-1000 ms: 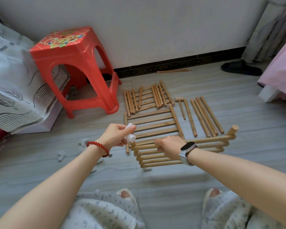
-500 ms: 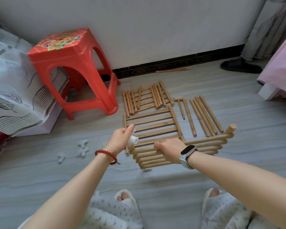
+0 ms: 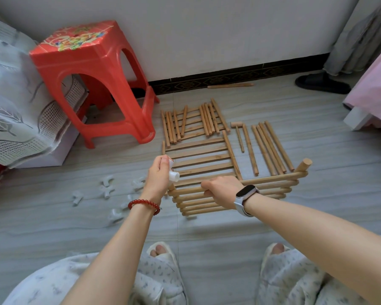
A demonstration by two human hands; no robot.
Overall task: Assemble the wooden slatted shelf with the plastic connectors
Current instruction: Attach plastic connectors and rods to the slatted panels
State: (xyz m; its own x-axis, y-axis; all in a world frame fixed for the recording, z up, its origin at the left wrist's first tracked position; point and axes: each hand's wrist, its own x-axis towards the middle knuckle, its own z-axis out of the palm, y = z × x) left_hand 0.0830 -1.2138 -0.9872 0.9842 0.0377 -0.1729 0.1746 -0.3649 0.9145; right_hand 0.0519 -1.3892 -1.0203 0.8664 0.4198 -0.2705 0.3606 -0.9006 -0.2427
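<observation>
A wooden slatted panel (image 3: 271, 187) stands on its long edge on the floor, tilted toward me. My right hand (image 3: 223, 190) grips its top rail near the left end. My left hand (image 3: 157, 177) holds a white plastic connector (image 3: 173, 176) right above the panel's left corner post, whose tip shows just under the connector. A second slatted panel (image 3: 201, 159) lies flat behind. Several loose white connectors (image 3: 107, 188) are scattered on the floor to the left.
Loose wooden dowels (image 3: 268, 146) and a small wooden mallet (image 3: 238, 132) lie behind the panel. Another dowel pile (image 3: 191, 122) lies on a third panel. A red plastic stool (image 3: 97, 75) stands at left, a black slipper (image 3: 321, 82) and pink bedding (image 3: 376, 84) at right.
My left hand has brought the connector down to the panel's left corner post. My right hand keeps its grip on the top rail. The camera view has tilted slightly.
</observation>
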